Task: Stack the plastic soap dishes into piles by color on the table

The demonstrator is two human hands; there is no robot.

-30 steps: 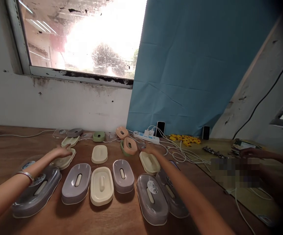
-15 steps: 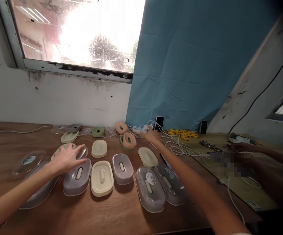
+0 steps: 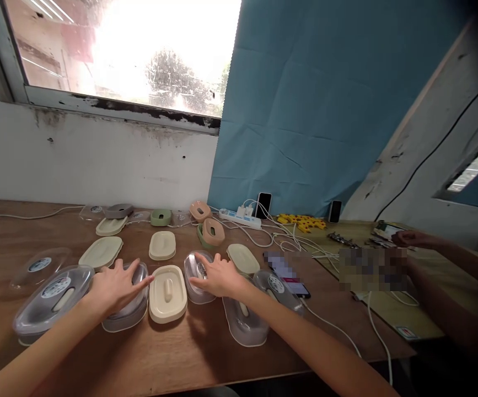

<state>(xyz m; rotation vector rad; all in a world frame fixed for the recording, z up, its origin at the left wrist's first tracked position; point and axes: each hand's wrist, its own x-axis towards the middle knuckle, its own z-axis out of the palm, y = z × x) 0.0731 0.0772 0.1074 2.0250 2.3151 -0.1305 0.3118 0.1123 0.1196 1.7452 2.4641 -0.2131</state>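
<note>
Hiding two lilac boxes (image 3: 127, 318) (image 3: 200, 293) partly, hands (image 3: 112, 285) (image 3: 222, 275) spread wide, contact hard to tell.

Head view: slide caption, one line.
Left hand and right hand at two clear-covered grey boxes, cream piece between.

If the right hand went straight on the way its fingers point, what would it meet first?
Most likely the clear lid of the grey box just under the right hand's fingertips; whether they touch it is unclear.
</note>
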